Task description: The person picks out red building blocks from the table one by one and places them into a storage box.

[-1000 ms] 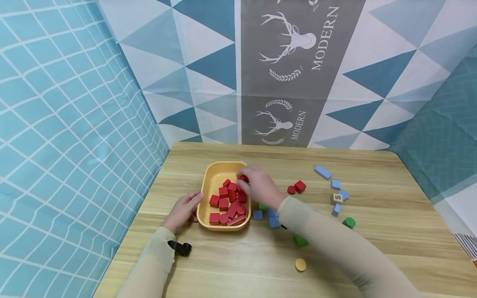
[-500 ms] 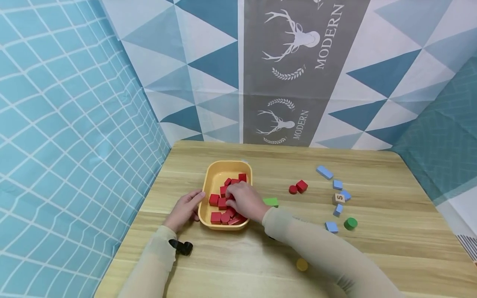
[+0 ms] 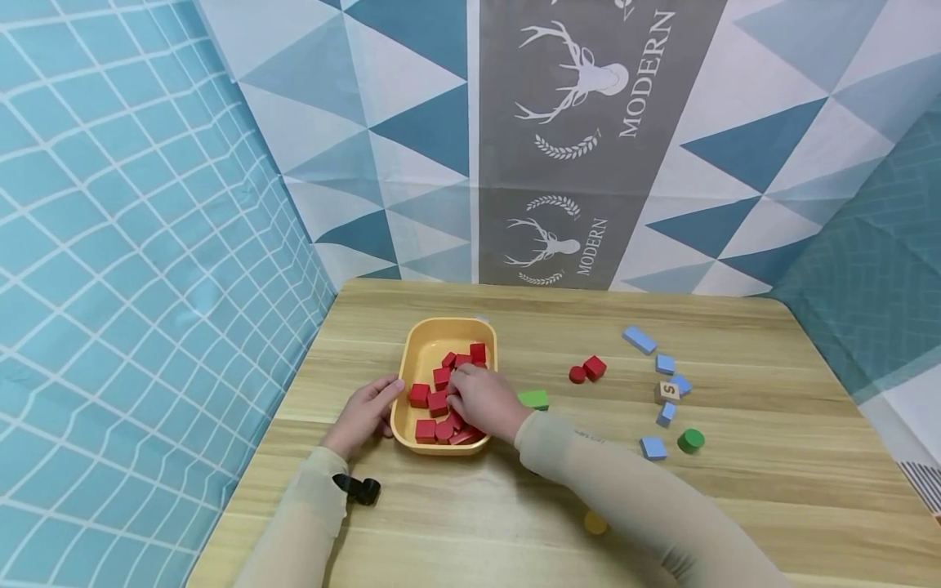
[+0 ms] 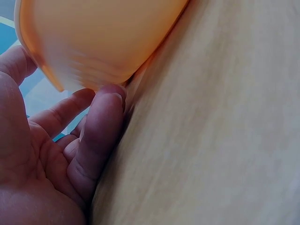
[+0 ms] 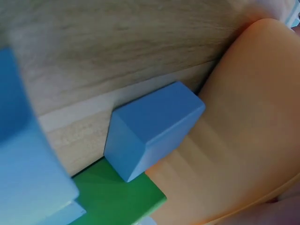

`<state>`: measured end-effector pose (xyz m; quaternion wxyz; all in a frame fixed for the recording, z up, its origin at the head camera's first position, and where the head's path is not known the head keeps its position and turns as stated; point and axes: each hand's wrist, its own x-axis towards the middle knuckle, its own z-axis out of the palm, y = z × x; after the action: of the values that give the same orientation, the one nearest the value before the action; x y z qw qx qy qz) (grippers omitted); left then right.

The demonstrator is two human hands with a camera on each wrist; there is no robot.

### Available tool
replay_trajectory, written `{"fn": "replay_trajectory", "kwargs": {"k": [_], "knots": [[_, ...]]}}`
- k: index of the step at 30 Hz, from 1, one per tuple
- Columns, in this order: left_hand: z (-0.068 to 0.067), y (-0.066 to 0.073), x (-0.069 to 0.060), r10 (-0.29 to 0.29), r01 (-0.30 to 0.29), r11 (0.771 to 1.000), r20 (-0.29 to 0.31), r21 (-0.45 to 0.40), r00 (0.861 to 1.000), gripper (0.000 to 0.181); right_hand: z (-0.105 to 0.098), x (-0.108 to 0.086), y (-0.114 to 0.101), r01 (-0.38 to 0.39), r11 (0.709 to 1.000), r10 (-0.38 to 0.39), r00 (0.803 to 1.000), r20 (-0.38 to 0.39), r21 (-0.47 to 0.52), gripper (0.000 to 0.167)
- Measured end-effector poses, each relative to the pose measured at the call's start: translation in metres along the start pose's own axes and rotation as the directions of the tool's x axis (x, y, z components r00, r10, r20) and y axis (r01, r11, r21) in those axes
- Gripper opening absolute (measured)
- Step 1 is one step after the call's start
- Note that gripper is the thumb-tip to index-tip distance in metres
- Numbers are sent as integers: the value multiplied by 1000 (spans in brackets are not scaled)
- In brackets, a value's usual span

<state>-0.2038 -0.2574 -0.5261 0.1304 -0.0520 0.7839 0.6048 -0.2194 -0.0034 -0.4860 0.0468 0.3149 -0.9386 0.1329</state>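
The yellow plastic tray [image 3: 450, 327] holds several red blocks [image 3: 425, 430] of mixed shapes. At its left side my left hand [image 3: 362, 414] grips the rim, thumb on top; in the left wrist view the fingers [image 4: 105, 131] touch the outer wall. My right hand [image 3: 487, 400] reaches over the tray's right rim, with its fingers bent down among the red blocks. Its fingertips are hidden behind the hand, so I cannot see whether it pinches a block. The right wrist view mostly takes in the tray's outer wall [image 5: 243, 108].
A light green block [image 3: 534, 399] lies right of the tray; a blue block [image 5: 152, 126] rests against the tray wall. Farther right are two red pieces [image 3: 595, 367], several blue blocks [image 3: 639, 339], a lettered wooden cube [image 3: 667, 392] and a green cylinder [image 3: 691, 441]. A yellow disc [image 3: 595, 523] lies nearer.
My right hand has moved from the tray's far right corner, where it held a red piece, down into the middle of the red blocks. My left hand has stayed on the rim.
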Motion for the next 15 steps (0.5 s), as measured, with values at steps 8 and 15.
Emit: {"fn": "replay_trajectory", "kwargs": {"k": [8,15], "knots": [[0,0,0,-7,7,1000,-3,-8,1000,68,3,0,1,7,1000,-7,1000,-17,-20,11],[0,-1,2,-8,8,1000,-3,-9,1000,68,3,0,2,12,1000,-12,999,-31,-3,10]]}}
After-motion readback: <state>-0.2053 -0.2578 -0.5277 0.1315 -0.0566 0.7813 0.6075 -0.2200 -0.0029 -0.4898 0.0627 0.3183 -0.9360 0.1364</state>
